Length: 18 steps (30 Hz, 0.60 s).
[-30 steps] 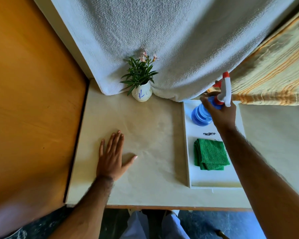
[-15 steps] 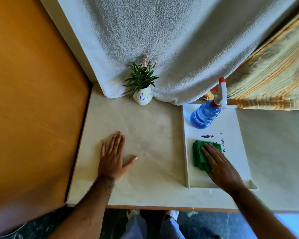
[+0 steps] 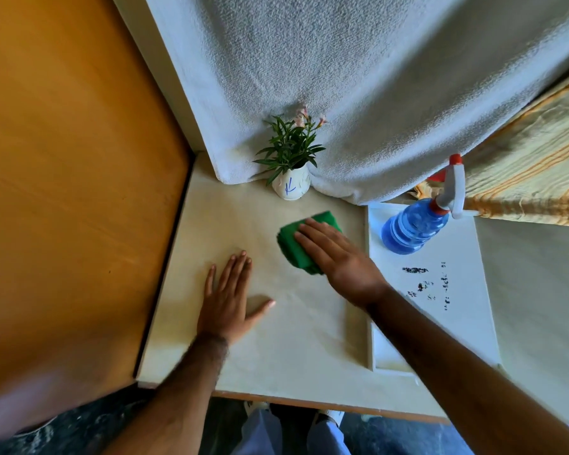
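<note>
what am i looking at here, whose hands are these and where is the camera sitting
There is no machine here: a person works with two bare hands, and a wide-angle camera worn on the head looks forward and down at them, which bends the edges. The left hand lies flat on the cream table. The right hand presses a folded green cloth against the table with straight fingers, as for wiping; nothing is gripped. To the right lies a white tray with a blue spray bottle standing on it and some dark marks. At the back stands a small white vase with a green plant, before a hanging white towel.
</note>
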{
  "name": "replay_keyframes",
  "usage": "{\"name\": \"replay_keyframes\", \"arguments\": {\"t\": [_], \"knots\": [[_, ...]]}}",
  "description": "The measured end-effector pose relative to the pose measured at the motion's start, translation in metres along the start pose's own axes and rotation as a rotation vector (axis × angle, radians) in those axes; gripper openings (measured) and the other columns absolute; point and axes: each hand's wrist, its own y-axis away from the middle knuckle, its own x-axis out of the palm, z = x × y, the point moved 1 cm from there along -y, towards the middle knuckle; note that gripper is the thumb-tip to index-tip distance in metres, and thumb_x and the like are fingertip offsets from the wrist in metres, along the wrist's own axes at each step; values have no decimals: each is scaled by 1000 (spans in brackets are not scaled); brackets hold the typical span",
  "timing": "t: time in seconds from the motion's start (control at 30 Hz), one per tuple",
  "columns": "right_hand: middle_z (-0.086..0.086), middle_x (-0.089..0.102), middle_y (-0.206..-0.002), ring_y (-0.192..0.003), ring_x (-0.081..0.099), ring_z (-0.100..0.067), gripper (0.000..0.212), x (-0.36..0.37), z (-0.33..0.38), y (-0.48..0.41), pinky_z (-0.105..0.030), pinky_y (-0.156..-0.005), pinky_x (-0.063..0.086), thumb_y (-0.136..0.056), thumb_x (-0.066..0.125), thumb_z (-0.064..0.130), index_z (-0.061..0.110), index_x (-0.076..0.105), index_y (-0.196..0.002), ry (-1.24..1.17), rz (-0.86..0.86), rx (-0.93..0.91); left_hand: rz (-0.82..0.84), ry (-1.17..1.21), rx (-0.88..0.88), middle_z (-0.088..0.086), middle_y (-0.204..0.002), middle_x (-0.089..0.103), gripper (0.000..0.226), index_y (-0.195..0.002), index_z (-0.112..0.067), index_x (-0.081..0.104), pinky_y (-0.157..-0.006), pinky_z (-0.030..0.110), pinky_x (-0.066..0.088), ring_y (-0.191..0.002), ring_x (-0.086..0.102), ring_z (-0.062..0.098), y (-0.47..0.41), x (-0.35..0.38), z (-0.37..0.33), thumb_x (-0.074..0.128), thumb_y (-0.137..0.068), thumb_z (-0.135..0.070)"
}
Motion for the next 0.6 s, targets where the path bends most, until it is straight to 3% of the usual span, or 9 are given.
{"name": "replay_keyframes", "arguments": {"t": [0.07,0.2,0.33,0.6], "knots": [[-20,54,-148,-141,48,-37,41,11,-5,-34,-51,-118,37,-101,51,1,1,55,-142,51,0,-78,28,-7,-5,7,-176,24,105,-167,-15,24,-128,62,24,-161,26,26,0,1,0,31,-92,-87],[-21,60,-142,-135,53,-39,40,23,-20,-77,-54,-114,42,-101,44,4,1,61,-137,125,-2,-142,90,-28,-33,5,-178,15,108,-169,-17,15,-130,61,22,-164,19,26,0,3,1,28,-91,-90],[-22,62,-139,-133,55,-41,40,32,-35,-96,-57,-112,44,-99,46,5,1,63,-134,170,40,-168,96,-33,-30,6,-178,16,107,-169,-15,17,-128,62,26,-164,19,27,-1,2,1,31,-92,-88],[-21,60,-142,-135,53,-41,49,45,-56,-101,-58,-115,37,-96,33,3,0,64,-134,35,185,-149,103,-57,-29,8,-177,20,108,-167,-12,22,-126,62,31,-162,23,29,-1,-5,-1,35,-91,-87]]}}
